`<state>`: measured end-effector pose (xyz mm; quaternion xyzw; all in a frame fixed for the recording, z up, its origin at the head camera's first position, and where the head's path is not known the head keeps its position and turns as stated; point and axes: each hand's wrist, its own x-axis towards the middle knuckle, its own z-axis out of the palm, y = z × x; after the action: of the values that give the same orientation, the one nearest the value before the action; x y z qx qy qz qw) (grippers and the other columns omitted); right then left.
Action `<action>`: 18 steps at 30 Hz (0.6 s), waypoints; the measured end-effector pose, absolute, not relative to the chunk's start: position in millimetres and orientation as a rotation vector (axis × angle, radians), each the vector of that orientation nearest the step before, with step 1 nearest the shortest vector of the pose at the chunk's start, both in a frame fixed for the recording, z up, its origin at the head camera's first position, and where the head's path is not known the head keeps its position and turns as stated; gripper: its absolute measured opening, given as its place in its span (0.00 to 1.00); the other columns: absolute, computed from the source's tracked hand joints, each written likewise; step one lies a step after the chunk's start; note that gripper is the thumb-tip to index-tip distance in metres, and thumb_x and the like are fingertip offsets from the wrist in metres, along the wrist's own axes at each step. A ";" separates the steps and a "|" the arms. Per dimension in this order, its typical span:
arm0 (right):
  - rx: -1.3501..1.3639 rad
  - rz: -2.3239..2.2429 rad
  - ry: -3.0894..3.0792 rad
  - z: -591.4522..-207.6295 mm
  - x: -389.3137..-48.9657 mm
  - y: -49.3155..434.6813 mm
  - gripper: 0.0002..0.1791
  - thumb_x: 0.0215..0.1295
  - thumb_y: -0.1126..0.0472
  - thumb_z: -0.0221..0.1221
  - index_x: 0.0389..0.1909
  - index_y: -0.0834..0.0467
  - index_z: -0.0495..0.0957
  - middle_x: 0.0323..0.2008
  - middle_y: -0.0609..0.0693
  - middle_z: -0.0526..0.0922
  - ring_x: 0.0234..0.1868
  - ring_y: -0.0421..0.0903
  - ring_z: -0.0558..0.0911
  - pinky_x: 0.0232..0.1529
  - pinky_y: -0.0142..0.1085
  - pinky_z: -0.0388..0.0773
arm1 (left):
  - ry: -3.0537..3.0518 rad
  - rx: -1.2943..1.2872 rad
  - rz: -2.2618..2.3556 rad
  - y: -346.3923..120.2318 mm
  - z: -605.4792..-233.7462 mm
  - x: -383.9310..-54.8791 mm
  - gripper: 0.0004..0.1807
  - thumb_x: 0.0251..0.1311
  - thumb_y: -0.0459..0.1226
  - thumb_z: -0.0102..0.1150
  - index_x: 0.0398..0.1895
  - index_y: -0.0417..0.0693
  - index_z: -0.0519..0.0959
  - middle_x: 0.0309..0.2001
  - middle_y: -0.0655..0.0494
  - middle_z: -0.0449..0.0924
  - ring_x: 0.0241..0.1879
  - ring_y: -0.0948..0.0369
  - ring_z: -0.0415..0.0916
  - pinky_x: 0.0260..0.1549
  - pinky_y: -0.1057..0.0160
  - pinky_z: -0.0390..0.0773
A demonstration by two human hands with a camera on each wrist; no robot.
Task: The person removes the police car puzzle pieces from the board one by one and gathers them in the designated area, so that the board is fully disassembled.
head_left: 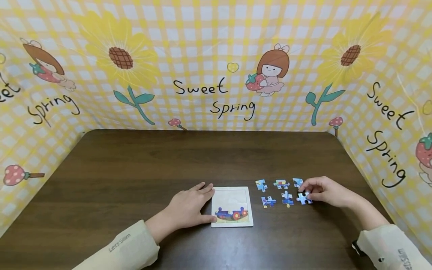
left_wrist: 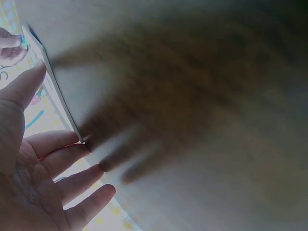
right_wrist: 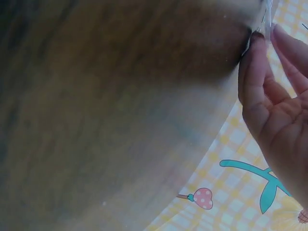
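Observation:
A square white puzzle board (head_left: 232,197) lies on the table, its lower part filled with colourful fitted pieces. My left hand (head_left: 190,205) rests at its left edge, fingers fairly straight, the thumb on the lower left corner and fingertips by the upper left corner. In the left wrist view that hand (left_wrist: 48,168) touches the board's thin edge. To the right of the board, my right hand (head_left: 329,192) pinches a blue-and-white puzzle piece (head_left: 304,198) between thumb and curled fingers. The right wrist view shows the right hand's fingers (right_wrist: 254,77) bent, the piece mostly hidden.
Several loose jigsaw pieces lie in two rows right of the board, among them a light blue one (head_left: 261,185) and a blue one (head_left: 268,201). The brown wooden table (head_left: 162,161) meets a yellow checked cloth (head_left: 202,48) behind and at both sides.

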<state>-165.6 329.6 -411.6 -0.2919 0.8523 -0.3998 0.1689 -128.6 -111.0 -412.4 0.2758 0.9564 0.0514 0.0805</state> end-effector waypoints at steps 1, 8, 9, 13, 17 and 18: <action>-0.834 -1.125 2.441 -410.9 -165.5 330.4 0.08 0.65 0.72 0.59 0.45 0.67 0.79 0.33 0.54 0.81 0.29 0.31 0.74 0.29 0.29 0.74 | 2.861 0.830 0.152 -110.4 -412.1 -129.1 0.46 0.54 0.66 0.62 0.70 0.49 0.71 0.72 0.54 0.67 0.73 0.50 0.64 0.52 0.45 0.80; -0.765 -1.044 2.551 -404.3 -165.2 334.2 0.08 0.66 0.70 0.61 0.44 0.66 0.80 0.32 0.48 0.79 0.27 0.32 0.71 0.28 0.29 0.71 | 2.866 0.831 0.158 -109.0 -411.2 -129.8 0.46 0.53 0.66 0.63 0.70 0.49 0.71 0.72 0.53 0.68 0.72 0.50 0.65 0.51 0.42 0.79; -0.757 -1.045 2.557 -403.0 -165.2 333.9 0.08 0.66 0.69 0.61 0.44 0.66 0.80 0.32 0.48 0.79 0.26 0.33 0.71 0.27 0.29 0.70 | 2.865 0.832 0.155 -109.0 -411.4 -130.0 0.46 0.54 0.66 0.63 0.70 0.49 0.71 0.72 0.53 0.68 0.72 0.50 0.65 0.52 0.42 0.79; -0.775 -1.053 2.567 -397.9 -164.8 327.7 0.09 0.67 0.68 0.60 0.46 0.66 0.79 0.33 0.48 0.80 0.29 0.34 0.74 0.29 0.29 0.73 | 2.864 0.832 0.149 -108.9 -410.8 -130.0 0.46 0.54 0.66 0.63 0.70 0.49 0.71 0.72 0.53 0.68 0.73 0.50 0.64 0.51 0.44 0.80; -0.818 -1.054 2.572 -393.8 -166.5 312.9 0.09 0.68 0.67 0.60 0.46 0.65 0.80 0.34 0.47 0.80 0.33 0.34 0.76 0.33 0.30 0.76 | 2.862 0.833 0.145 -109.2 -411.1 -129.6 0.46 0.53 0.66 0.63 0.70 0.48 0.71 0.72 0.53 0.68 0.72 0.50 0.65 0.52 0.45 0.80; -0.827 -1.049 2.577 -392.7 -167.3 308.2 0.09 0.68 0.67 0.60 0.46 0.65 0.80 0.34 0.47 0.80 0.33 0.34 0.76 0.33 0.30 0.76 | 2.859 0.831 0.145 -109.3 -411.0 -129.4 0.47 0.53 0.66 0.63 0.70 0.48 0.71 0.72 0.53 0.68 0.73 0.50 0.64 0.52 0.46 0.80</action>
<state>-167.3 308.2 -392.7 -0.2830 0.8815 -0.3587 0.1193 -129.4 -109.3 -411.0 0.2780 0.9560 0.0484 0.0801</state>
